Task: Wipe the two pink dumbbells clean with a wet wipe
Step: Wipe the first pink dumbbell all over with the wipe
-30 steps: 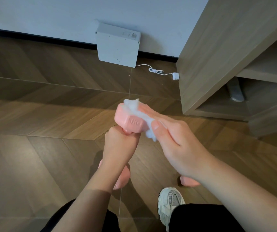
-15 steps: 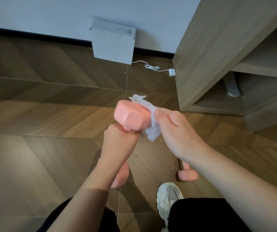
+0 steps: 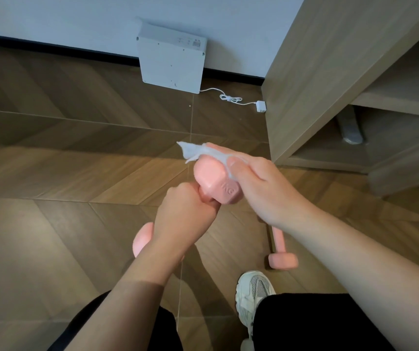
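Closing tight round the handle, the left grip (image 3: 185,214) is holding one pink dumbbell (image 3: 213,182) up in the air at mid-scene. One head is pointing up and far, and the other is showing near, below the wrist. The right grip (image 3: 261,188) is pinching the single wet wipe (image 3: 193,151) against that upper head, with the thumb pressing on the near side and the fingers lying over the top. A corner of the wipe is sticking out to the left.

Two dumbbells are showing in all. The second dumbbell (image 3: 282,257) is lying on the wooden floor (image 3: 51,173) at near right, partly hidden behind the right forearm. Both forearms are reaching in from the near edge, converging on the held dumbbell.

One white shoe (image 3: 254,292) is standing just near the second dumbbell. One white box (image 3: 171,58) is leaning against the far wall, its cable (image 3: 231,98) trailing right toward a wooden cabinet (image 3: 330,72).
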